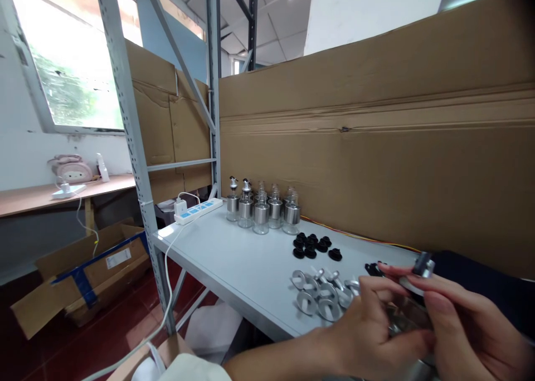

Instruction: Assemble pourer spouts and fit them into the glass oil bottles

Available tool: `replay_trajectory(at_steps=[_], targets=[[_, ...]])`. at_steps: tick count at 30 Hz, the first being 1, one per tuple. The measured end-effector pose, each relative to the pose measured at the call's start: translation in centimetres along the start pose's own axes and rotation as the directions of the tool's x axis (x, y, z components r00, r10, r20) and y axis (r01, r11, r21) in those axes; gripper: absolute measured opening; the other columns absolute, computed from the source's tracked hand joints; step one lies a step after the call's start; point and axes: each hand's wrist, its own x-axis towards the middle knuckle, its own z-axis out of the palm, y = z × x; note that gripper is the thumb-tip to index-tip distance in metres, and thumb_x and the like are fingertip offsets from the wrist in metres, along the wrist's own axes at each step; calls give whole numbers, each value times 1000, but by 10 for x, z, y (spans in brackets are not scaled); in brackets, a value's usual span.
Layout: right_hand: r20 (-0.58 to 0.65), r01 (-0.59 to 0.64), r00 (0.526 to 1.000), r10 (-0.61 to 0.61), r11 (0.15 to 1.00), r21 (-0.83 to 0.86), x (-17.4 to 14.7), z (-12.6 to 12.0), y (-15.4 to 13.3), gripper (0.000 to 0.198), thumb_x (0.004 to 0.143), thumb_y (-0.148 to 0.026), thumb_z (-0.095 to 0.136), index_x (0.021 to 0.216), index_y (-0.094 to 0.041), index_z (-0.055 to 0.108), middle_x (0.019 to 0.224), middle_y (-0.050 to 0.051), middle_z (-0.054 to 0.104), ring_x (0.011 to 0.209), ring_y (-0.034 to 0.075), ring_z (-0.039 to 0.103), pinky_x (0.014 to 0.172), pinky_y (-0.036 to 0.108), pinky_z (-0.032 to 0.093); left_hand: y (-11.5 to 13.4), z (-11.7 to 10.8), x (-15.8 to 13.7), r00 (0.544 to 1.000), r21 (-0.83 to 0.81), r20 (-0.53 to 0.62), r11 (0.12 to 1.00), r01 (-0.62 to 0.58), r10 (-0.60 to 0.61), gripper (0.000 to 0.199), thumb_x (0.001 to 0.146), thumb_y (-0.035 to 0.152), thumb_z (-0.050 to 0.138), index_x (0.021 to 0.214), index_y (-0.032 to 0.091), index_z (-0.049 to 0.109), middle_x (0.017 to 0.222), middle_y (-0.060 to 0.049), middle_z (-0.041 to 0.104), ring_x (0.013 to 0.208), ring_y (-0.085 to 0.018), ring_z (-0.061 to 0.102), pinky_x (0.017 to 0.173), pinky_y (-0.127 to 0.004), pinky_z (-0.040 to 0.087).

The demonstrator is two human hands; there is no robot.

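At the lower right my left hand [368, 325] is closed around a glass bottle [407, 314], mostly hidden by my fingers. My right hand [468, 320] grips a pourer spout [424, 265] with a dark tip and silver base at the bottle's top. Fingertips of both hands meet around the spout's base. Just left of my hands lie several round silver caps with stems [321, 294]. Behind them sit several black stoppers [311, 244]. Small black parts [373, 269] lie close behind my left fingers.
Several glass bottles with metal sleeves [261, 214] stand at the back of the grey table [217, 258]; two carry spouts. A white power strip [198, 210] lies at the far left corner. Cardboard [376, 175] walls the back. Dark cloth [476, 269] lies right. A metal post [134, 147] rises left.
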Motion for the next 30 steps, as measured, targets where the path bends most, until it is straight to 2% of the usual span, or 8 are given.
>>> replay_trajectory(at_steps=[3,6,10,13,15,20,24,30], targets=[[25,100,995,-101,994,38,0,1,1,15,82,-28,62,95,-27,66,100,4,72,91,24,70,80,34,59,2,1,0,999,-56,-24,998,-33,32,50,79,41,65,100,23,24,113,-11,49,107,-22,55,93,-41,44],[22,204,979,-203,978,-47,-1,-1,4,24,77,-27,67,100,-26,65,103,4,71,87,21,71,68,26,59,6,2,0,999,-65,-33,998,1,-4,52,78,38,67,102,23,24,114,-12,51,111,-23,55,94,-42,45],[61,197,980,-191,973,-116,-6,-7,9,28,76,-33,67,103,-25,64,111,6,67,85,21,69,63,26,57,9,2,0,999,-103,-46,995,4,-9,65,69,30,75,109,22,24,113,-13,55,113,-25,56,98,-43,43],[72,221,974,-214,969,-110,-8,-11,9,20,77,-31,67,95,-25,66,106,6,67,77,19,68,56,24,54,11,1,-1,999,-135,-40,990,26,-32,77,66,29,76,123,21,25,124,-16,53,104,-23,60,92,-38,49],[94,248,966,-239,964,-101,-8,-12,7,16,78,-28,65,93,-25,65,103,6,67,74,18,67,52,23,52,13,1,-2,997,-99,-48,993,59,-64,80,67,27,73,132,20,28,129,-16,51,99,-22,61,87,-35,51],[117,242,965,-235,969,-46,-8,-8,2,18,83,-19,57,100,-23,60,107,7,62,83,17,66,63,23,54,17,0,-5,992,47,-95,995,84,-80,64,73,25,63,133,17,42,112,-11,62,99,-23,59,87,-34,50],[78,216,974,-214,976,-17,-10,-1,-3,18,82,-16,57,98,-22,58,105,7,60,81,15,64,62,23,53,14,3,-8,987,-43,-110,992,115,-119,61,79,32,60,135,18,40,111,-10,62,92,-20,60,84,-33,51],[-19,203,979,-204,978,-45,-10,8,-14,13,80,-14,55,91,-22,58,95,6,62,73,15,63,58,25,51,13,7,-9,979,-140,-141,982,130,-149,59,82,43,60,133,20,41,117,-11,60,97,-20,60,88,-37,50]])
